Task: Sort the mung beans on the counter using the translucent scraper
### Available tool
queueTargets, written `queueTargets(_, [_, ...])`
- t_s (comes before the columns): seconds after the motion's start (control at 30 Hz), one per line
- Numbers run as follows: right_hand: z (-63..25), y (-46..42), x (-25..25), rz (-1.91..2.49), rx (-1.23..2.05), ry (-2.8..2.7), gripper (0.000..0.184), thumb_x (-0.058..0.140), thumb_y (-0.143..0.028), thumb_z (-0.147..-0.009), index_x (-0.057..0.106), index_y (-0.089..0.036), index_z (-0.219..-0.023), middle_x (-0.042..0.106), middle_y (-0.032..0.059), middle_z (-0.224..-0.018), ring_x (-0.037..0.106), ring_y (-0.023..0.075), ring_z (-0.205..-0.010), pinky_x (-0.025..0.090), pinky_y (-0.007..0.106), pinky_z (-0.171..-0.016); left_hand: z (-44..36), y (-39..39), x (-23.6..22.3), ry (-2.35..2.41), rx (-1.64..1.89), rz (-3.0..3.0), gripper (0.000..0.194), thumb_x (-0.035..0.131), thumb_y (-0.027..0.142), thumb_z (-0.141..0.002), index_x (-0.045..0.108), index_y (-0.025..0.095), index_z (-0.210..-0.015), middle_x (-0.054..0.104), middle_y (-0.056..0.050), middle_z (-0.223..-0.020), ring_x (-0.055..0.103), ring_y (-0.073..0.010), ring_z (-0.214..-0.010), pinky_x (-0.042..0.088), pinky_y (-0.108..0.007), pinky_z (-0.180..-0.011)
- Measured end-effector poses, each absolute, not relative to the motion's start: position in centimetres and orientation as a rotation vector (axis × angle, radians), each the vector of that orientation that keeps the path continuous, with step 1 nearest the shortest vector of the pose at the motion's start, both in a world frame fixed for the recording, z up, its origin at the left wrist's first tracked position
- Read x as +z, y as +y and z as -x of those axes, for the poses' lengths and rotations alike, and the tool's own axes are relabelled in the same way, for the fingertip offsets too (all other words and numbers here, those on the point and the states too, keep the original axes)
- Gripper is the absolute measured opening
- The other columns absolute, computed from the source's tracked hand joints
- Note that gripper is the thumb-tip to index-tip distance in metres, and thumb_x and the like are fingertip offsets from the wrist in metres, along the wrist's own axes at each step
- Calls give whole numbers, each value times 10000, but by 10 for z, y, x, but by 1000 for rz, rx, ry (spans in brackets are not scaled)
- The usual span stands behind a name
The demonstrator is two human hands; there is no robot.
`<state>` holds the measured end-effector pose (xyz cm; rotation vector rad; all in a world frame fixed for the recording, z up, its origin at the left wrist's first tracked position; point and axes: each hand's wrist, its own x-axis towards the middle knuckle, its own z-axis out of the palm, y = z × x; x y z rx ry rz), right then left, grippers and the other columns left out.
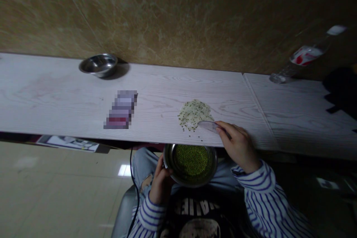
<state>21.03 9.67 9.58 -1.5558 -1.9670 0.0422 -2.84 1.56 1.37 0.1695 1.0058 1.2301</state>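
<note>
My left hand is closed on the left rim of a steel bowl. The bowl is held over my lap at the table's front edge, with green mung beans inside. In the fingers of my right hand is a thin, translucent plastic piece, rounded in outline; its exact kind is unclear. Its far end touches the near right side of a pile of white rice mixed with green beans on the tabletop. A few stray beans lie between the pile and the bowl.
Toward the back left of the pale wooden table stands a second steel bowl. A phone-like, pixelated object lies in front of it. At the back right, a clear bottle stands near the wall, beside a dark object.
</note>
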Motion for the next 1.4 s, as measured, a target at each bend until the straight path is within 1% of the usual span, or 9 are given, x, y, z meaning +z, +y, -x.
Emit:
queueTargets(0.13, [-206,96,98,1529,73,-2005,245,500,-232,-975,723,-202,-1073,798,97,-1009,753,245,-895,585,383,-787,30,15,14,997,1221,-184,537,679,196,-659,695,290,-1187,734,-27,-1031,650,-260,-954,535,-350,-743])
queueTargets(0.3, [-211,92,98,1522,98,-2002,240,512,-240,-972,727,-195,-1070,798,100,-1016,757,246,-905,594,383,-787,31,15,12,998,1206,-204,533,672,195,-666,679,304,-1188,728,-22,-1055,655,-241,-954,531,-335,-732])
queueTargets(0.53, [-212,90,99,1520,95,-2004,234,516,-240,-969,729,-199,-1060,801,96,-1008,762,244,-897,604,382,-790,30,15,12,1001,1200,-219,594,675,219,-664,651,303,-1252,717,-30,-1080,649,-265,-998,534,-356,-749])
queueTargets(0.7, [-210,85,99,1518,128,-1997,233,522,-239,-962,736,-223,-1053,803,79,-984,761,241,-876,607,391,-786,30,15,13,1029,1197,-217,575,672,222,-667,658,299,-1237,711,-31,-1064,652,-269,-987,535,-364,-740])
queueTargets(0.87, [-212,81,98,1515,138,-2005,225,525,-244,-970,729,-210,-1059,800,88,-984,757,242,-883,603,392,-789,28,15,14,1022,1195,-215,543,685,225,-663,679,283,-1203,714,-40,-1075,648,-285,-1007,536,-382,-778])
queueTargets(1.03, [-209,83,98,1501,137,-2010,224,522,-237,-967,729,-220,-1052,802,78,-972,758,236,-870,605,387,-780,29,14,11,1025,1189,-206,616,669,201,-669,651,304,-1276,708,-38,-1089,635,-288,-1043,535,-383,-790])
queueTargets(1.17, [-207,86,98,1504,134,-2012,237,511,-236,-966,731,-220,-1053,803,80,-976,759,239,-876,606,389,-778,30,14,8,1030,1196,-220,630,677,211,-666,645,311,-1287,703,-45,-1134,635,-295,-1045,536,-387,-781])
queueTargets(1.27, [-209,88,96,1515,126,-1995,240,514,-242,-963,730,-215,-1064,801,87,-1005,759,247,-897,606,396,-790,31,14,7,1024,1199,-212,656,674,210,-659,638,311,-1306,707,-48,-1107,640,-295,-1024,539,-395,-788])
queueTargets(1.4, [-212,91,94,1525,128,-1977,238,523,-255,-966,731,-210,-1072,797,93,-1023,756,247,-913,603,388,-803,30,15,9,1032,1194,-198,635,673,212,-660,649,302,-1288,714,-49,-1084,633,-299,-1043,537,-393,-807])
